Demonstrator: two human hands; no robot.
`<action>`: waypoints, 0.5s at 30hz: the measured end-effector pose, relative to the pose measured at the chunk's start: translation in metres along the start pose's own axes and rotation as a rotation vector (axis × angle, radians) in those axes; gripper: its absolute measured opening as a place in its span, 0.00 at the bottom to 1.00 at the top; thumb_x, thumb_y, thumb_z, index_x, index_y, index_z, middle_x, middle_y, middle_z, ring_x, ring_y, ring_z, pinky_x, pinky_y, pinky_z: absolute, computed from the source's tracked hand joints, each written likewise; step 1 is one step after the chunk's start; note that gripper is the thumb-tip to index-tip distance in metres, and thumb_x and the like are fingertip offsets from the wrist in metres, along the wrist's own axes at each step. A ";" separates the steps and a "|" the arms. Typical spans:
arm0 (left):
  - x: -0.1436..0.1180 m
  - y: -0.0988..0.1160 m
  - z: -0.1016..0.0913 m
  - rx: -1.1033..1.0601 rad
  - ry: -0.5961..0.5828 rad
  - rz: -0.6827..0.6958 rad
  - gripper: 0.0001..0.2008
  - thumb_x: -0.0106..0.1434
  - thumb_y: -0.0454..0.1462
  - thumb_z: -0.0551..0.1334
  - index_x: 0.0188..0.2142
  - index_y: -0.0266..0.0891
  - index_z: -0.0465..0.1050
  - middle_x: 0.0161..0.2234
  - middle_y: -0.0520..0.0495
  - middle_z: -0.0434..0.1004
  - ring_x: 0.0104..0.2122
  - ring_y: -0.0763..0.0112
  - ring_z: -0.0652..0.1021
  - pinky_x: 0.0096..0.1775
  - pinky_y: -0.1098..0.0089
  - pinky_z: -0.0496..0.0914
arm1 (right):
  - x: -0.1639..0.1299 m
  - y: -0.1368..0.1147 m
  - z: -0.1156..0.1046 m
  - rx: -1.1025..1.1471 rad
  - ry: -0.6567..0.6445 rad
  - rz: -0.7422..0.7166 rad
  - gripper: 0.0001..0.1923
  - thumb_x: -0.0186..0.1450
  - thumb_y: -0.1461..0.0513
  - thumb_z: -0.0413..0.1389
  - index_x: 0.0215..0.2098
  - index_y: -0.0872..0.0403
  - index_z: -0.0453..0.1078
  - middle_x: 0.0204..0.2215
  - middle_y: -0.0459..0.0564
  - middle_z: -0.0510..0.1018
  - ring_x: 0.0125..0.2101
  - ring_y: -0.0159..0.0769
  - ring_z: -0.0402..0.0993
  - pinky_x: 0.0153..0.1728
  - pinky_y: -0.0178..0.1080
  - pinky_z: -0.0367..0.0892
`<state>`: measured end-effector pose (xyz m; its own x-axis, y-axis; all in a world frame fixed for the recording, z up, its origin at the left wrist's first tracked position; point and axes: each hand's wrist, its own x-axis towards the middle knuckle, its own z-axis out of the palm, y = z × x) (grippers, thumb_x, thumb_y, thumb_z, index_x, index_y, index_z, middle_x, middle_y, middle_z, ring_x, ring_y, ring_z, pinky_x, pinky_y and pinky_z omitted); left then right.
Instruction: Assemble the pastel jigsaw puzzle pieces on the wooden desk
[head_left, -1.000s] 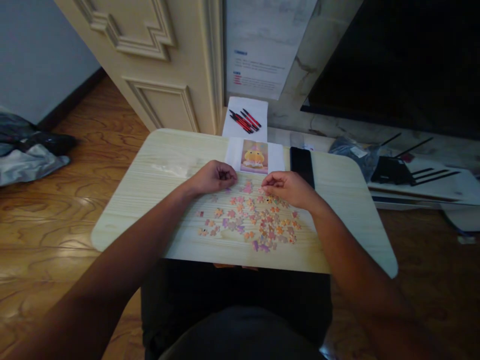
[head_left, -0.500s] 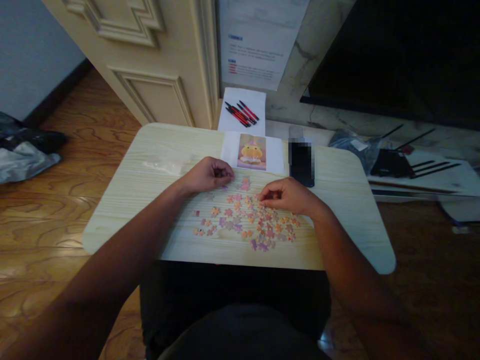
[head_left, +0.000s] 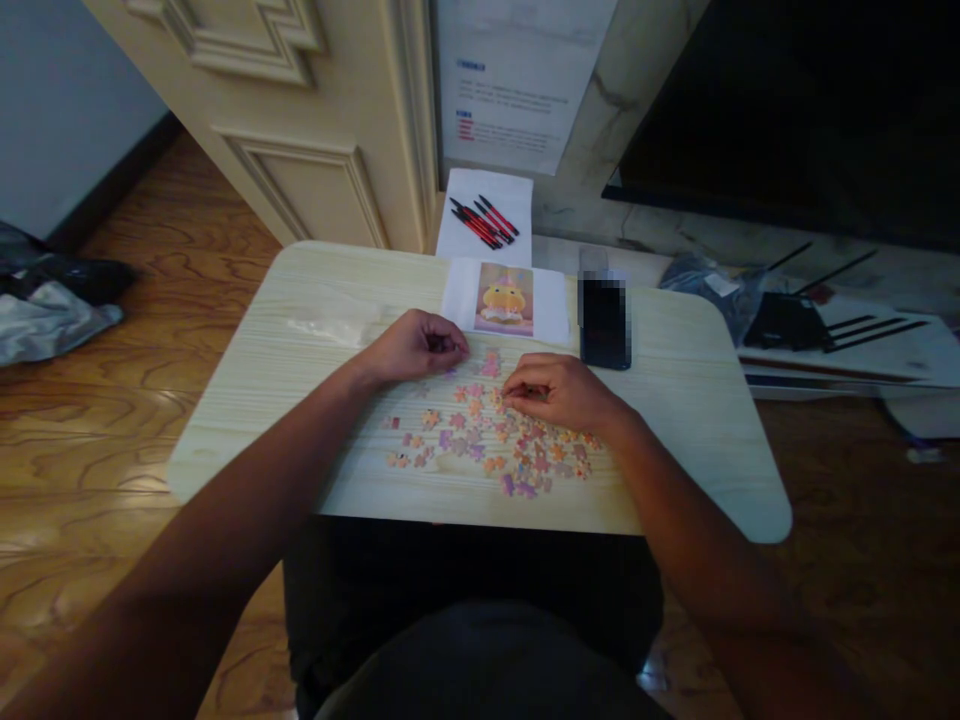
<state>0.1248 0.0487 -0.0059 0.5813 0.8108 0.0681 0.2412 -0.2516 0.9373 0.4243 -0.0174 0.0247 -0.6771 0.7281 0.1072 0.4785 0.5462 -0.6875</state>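
Observation:
Many small jigsaw pieces (head_left: 457, 421) in orange, pink and purple lie scattered over the pale table. A few pink ones look joined into a small cluster (head_left: 490, 364) between my hands. My left hand (head_left: 424, 345) rests at the upper left of the pieces, fingers curled closed; anything inside them is hidden. My right hand (head_left: 551, 388) hovers low over the upper part of the pile, thumb and fingers pinched together beside an orange piece (head_left: 496, 398). Whatever is in that pinch is too small to make out. A printed picture (head_left: 505, 300) of a yellow figure lies just beyond.
A phone (head_left: 606, 325) lies on the table (head_left: 697, 420) at the right, a clear plastic bag (head_left: 337, 320) at the left. Behind, red and black pens (head_left: 486, 222) rest on white paper. A black router (head_left: 787, 322) stands on the low shelf.
My right hand has moved a little left across the pieces, still pinched. My left hand has stayed almost in place.

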 end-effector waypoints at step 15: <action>-0.002 0.001 0.006 -0.065 0.047 -0.040 0.08 0.61 0.38 0.73 0.34 0.34 0.85 0.24 0.48 0.80 0.23 0.75 0.74 0.27 0.73 0.69 | 0.007 -0.006 0.008 -0.152 -0.032 0.007 0.09 0.76 0.56 0.61 0.45 0.50 0.82 0.41 0.52 0.84 0.41 0.43 0.79 0.45 0.44 0.69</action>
<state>0.1284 0.0443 -0.0069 0.5348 0.8438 0.0447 0.2119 -0.1852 0.9596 0.4123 -0.0192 0.0233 -0.6899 0.7197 0.0781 0.5607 0.5995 -0.5712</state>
